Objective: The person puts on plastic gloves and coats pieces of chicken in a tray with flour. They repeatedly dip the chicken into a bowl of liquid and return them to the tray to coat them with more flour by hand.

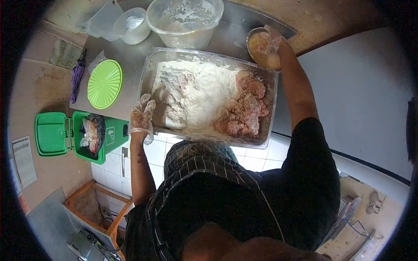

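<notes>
A large metal tray (143, 82) holds white flour (200, 93) at its left and middle and a heap of flour-dusted raw meat pieces (249, 108) at its right. My left hand (143, 116), in a clear plastic glove, is at the tray's left edge with its fingers apart. Past the tray's back right corner, my right hand (273, 42), also gloved, is at a round bowl (278, 65) of yellowish liquid. Its fingers are over the bowl, and whatever they hold is too small to make out.
Behind the tray stand a flour-smeared plastic tub (185, 37) and a smaller white container (132, 27). A green lid (105, 84) lies on the metal counter (130, 56) at the left. Below it is an open green bin (109, 139); a white surface (357, 87) extends at the right.
</notes>
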A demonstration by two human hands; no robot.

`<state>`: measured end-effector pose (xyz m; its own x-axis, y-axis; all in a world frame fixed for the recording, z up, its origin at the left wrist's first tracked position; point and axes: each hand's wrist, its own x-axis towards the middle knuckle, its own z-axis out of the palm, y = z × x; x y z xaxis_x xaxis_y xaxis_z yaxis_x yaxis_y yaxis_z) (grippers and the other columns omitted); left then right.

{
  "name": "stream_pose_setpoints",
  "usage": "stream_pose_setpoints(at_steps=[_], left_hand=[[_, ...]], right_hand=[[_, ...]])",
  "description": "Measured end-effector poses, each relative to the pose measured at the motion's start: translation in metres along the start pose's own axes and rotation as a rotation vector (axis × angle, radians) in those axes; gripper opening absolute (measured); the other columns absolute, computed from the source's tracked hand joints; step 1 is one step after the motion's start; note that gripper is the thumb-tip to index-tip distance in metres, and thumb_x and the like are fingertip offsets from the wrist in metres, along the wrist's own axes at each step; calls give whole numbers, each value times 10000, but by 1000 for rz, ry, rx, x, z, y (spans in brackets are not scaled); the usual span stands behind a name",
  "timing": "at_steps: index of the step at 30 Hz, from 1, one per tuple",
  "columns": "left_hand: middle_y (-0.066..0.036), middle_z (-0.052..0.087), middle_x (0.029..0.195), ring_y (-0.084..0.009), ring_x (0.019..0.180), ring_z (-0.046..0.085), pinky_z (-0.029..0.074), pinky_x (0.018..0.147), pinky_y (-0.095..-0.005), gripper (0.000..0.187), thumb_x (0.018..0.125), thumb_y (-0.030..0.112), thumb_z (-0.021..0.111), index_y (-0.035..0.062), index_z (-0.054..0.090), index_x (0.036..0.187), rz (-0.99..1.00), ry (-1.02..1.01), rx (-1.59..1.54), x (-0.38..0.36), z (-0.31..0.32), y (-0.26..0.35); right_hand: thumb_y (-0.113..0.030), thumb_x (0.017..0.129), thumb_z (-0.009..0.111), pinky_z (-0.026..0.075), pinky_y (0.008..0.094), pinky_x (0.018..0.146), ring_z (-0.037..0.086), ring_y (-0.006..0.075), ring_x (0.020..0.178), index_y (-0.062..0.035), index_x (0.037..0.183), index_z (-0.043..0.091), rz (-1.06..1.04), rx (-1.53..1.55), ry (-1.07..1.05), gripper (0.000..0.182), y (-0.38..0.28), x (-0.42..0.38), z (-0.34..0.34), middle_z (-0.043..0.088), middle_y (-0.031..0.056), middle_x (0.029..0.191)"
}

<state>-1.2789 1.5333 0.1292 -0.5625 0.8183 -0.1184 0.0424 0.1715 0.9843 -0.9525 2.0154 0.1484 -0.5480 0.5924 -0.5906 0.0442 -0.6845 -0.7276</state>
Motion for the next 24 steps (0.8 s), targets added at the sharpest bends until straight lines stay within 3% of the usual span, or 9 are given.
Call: stream_pose_setpoints(at_steps=[4,7,10,12,13,15,19,22,24], left_hand=[[-125,571,1190,-194,1110,517,384,953,-287,382,866,128,598,-21,524,1210,-2,-9,27,4,-1,-4],[-127,562,1205,-191,1116,511,383,958,-290,374,870,115,585,-21,522,1212,-13,8,56,0,3,4],[-127,548,1226,-192,1121,507,376,970,-294,362,873,98,571,-22,522,1211,-55,-25,22,1,1,4],[-128,548,1228,-196,1125,507,371,978,-294,353,874,97,567,-23,528,1203,-32,-31,-40,0,1,3],[-128,548,1230,-200,1130,508,365,985,-294,344,874,95,564,-25,535,1195,-18,-41,-97,-3,0,1],[-130,555,1220,-201,1131,511,369,982,-293,338,878,89,554,-28,533,1195,59,-63,41,0,-6,-5],[-134,573,1195,-216,1134,523,379,975,-291,334,879,70,530,-24,530,1199,164,-52,131,-10,-3,21],[-101,521,1263,-187,1170,482,365,996,-285,391,885,53,496,-7,475,1272,218,-128,404,-6,-11,16],[-106,526,1258,-191,1173,479,354,1003,-287,391,885,60,493,-7,477,1270,84,-135,198,-5,1,23]], right_hand=[[-508,852,540,465,489,859,567,298,915,-68,1081,562,70,49,258,497,-13,17,-36,599,78,1056],[-505,847,540,436,465,917,561,286,921,-61,1115,531,-54,-256,-9,518,-21,-9,-36,613,55,1011],[-492,851,533,401,410,968,552,261,919,-67,1148,501,-379,-104,244,519,-27,-54,-5,617,26,979],[-492,865,515,454,382,911,571,236,900,-60,1108,533,-870,-732,-210,496,-30,-25,-56,619,52,985],[-492,865,515,454,382,911,571,236,900,-60,1108,533,-868,-731,-207,496,-29,-41,-31,619,52,985],[-535,846,529,463,364,657,544,210,747,-58,967,560,-206,52,238,492,-36,-76,21,608,94,915],[-561,825,546,472,352,664,555,202,762,-62,995,560,-209,-34,204,528,-28,-111,36,604,89,925],[-485,855,558,492,358,705,576,199,809,-78,1093,530,-283,-9,-14,473,-11,-147,46,605,75,961],[-366,899,543,503,391,784,574,209,917,-94,1197,473,-224,151,-219,409,3,-153,39,594,59,1040]])
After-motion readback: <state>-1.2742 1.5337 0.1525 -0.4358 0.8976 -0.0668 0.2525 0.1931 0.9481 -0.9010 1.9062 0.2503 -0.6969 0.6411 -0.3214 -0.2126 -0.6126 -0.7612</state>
